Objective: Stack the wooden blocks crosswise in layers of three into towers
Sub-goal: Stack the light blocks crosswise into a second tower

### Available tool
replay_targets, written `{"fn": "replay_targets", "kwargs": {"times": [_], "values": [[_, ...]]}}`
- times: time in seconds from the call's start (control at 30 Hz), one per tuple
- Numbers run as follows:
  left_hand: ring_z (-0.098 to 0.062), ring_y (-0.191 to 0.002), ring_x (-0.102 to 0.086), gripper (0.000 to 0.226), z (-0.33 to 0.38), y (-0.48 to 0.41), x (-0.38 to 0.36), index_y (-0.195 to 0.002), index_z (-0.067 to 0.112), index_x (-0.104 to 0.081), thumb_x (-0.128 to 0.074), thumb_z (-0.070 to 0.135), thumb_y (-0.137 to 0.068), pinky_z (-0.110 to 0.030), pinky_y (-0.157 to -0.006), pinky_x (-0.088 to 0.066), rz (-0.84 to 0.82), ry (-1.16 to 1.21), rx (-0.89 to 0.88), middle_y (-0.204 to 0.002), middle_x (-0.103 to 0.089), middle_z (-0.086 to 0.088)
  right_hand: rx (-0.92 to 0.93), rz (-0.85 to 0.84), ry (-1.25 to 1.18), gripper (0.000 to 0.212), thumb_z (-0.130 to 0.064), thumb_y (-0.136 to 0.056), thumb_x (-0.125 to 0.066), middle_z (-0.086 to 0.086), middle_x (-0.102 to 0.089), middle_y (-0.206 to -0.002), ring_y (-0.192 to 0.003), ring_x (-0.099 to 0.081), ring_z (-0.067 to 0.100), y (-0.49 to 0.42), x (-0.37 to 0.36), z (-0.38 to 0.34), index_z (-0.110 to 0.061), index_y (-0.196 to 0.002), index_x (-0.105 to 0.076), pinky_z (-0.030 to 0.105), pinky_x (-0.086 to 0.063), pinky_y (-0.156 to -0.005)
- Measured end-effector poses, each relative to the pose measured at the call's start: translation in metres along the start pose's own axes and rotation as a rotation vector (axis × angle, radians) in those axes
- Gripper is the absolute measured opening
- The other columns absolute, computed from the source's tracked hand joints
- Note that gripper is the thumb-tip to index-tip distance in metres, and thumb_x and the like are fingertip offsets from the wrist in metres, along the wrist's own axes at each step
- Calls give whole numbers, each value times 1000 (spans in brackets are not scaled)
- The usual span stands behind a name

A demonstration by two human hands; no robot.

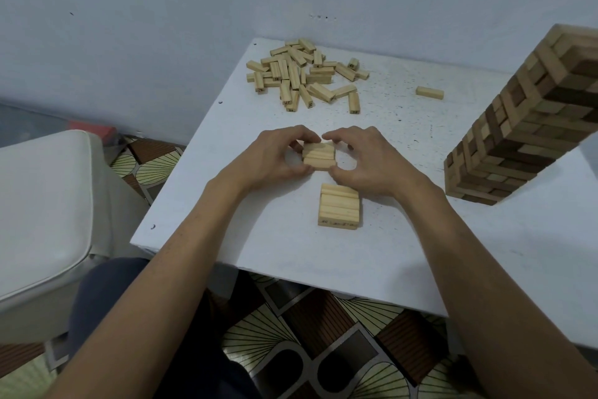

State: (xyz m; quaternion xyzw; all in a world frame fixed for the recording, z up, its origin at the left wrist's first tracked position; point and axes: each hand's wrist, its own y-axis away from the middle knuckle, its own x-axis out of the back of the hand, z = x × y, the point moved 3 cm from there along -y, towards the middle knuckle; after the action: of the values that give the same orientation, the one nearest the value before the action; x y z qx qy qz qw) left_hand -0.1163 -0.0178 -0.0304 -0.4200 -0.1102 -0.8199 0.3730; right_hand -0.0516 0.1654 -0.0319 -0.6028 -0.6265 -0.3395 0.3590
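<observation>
A small bundle of pale wooden blocks (318,156) lies side by side at the table's middle, squeezed from both sides. My left hand (278,156) grips its left end with curled fingers and thumb. My right hand (362,160) grips its right end the same way. Just nearer to me sits a low stack of blocks (339,206), its top layer of three running left to right. A loose heap of several blocks (304,73) lies at the table's far side. One single block (429,92) lies apart to the right of the heap.
A tall tower of light and dark blocks (524,120) stands at the right on the white table (404,236). A white cushioned seat (42,211) is left of the table. Patterned floor shows below the table's near edge.
</observation>
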Motion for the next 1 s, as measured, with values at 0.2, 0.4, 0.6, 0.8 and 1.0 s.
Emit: {"fn": "replay_targets", "kwargs": {"times": [0.2, 0.4, 0.6, 0.8, 1.0], "values": [[-6, -92, -57, 49, 4, -1, -4, -120, 25, -62, -82, 39, -77, -17, -79, -45, 27, -37, 38, -111, -65, 7, 2, 80, 31, 45, -34, -88, -68, 0, -55, -128, -115, -48, 20, -1, -1, 2, -27, -131, -58, 33, -44, -90], [-11, -100, -55, 66, 2, 2, -2, -134, 30, -54, -80, 51, -76, -41, -96, -46, -52, -89, 88, -112, -59, 8, -33, 209, -4, 21, -25, -93, -65, -1, -54, -110, -91, -53, 11, 4, 8, 4, -23, -114, -62, 24, -43, -76], [-11, -99, -54, 63, 1, -3, 0, -140, 26, -53, -78, 36, -83, -42, -99, -44, -91, -83, 95, -105, -59, 10, -4, 112, -126, 21, -22, -89, -64, -11, -58, -107, -91, -57, 7, 10, 8, 3, -28, -110, -66, 25, -49, -80], [-10, -109, -55, 73, 2, -9, 0, -141, 30, -51, -75, 52, -76, -46, -103, -43, -82, -99, 60, -143, -49, 6, -35, 33, -168, 44, -31, -80, -77, -11, -60, -128, -107, -58, 9, 9, 8, 1, -29, -123, -65, 32, -52, -92], [0, -107, -54, 64, 7, -15, -2, -143, 27, -50, -77, 30, -85, -14, -92, -37, -120, -41, 41, -135, -60, 8, -32, 41, -163, 45, -27, -83, -75, -10, -62, -129, -110, -59, 10, 8, 7, -1, -27, -127, -65, 35, -52, -96]]}}
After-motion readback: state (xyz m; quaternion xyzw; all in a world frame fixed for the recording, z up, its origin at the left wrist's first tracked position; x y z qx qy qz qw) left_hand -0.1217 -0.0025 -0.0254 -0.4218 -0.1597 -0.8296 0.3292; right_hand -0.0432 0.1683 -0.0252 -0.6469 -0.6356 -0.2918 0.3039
